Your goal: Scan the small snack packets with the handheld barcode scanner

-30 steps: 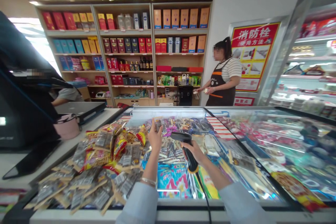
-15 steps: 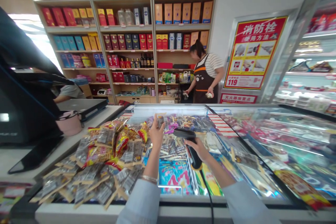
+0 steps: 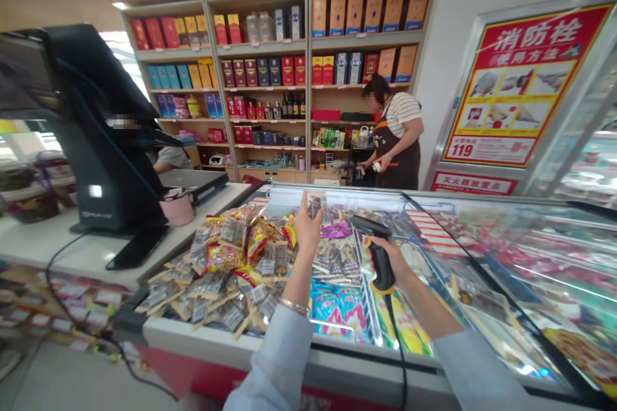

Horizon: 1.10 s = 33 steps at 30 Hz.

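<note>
the scanner (image 3: 382, 264) is black with orange trim; it is tilted in the right hand (image 3: 395, 261), over the freezer (image 3: 193, 335); the small clear packet (image 3: 316, 204), dark inside, is in the left hand (image 3: 307, 226).

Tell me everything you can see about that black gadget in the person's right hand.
The scanner looks like a handheld barcode reader: dark, smooth, seemingly plastic, with a wide, flat head on an angled grip. Yellow-orange trim shows near the trigger area and at the grip's base. A black cord runs down from it past the front rim of the freezer. The right hand wraps the grip, holding it above the goods, head up and turned toward the left hand. Whether it is lit can't be told.
</note>
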Each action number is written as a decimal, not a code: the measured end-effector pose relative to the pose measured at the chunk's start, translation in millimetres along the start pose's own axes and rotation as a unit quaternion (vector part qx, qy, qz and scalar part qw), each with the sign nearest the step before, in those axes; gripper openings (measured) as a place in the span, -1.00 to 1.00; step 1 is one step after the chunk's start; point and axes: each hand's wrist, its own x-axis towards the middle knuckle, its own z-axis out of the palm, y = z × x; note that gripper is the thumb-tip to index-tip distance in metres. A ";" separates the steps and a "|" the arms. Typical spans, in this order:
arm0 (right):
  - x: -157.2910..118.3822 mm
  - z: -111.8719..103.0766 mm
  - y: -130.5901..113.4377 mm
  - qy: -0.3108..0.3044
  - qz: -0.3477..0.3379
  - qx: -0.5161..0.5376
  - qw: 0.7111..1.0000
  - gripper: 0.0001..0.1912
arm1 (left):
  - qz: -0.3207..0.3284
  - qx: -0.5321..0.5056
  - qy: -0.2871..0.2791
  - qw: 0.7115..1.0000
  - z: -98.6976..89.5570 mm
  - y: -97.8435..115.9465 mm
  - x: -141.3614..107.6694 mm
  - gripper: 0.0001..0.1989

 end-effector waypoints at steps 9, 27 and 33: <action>-0.7 61.8 4.2 -0.034 0.056 0.056 0.996 -0.76 | 0.068 0.191 0.150 0.968 -143.1 -1.8 43.7 -0.41; 12.5 111.0 94.3 -0.103 0.148 0.092 0.979 -0.73 | 0.086 0.399 0.068 0.910 -186.3 -98.8 35.5 -0.48; 11.8 112.8 91.6 -0.094 0.128 0.100 0.982 -0.73 | 0.075 0.390 0.067 0.915 -186.7 -99.1 35.3 -0.48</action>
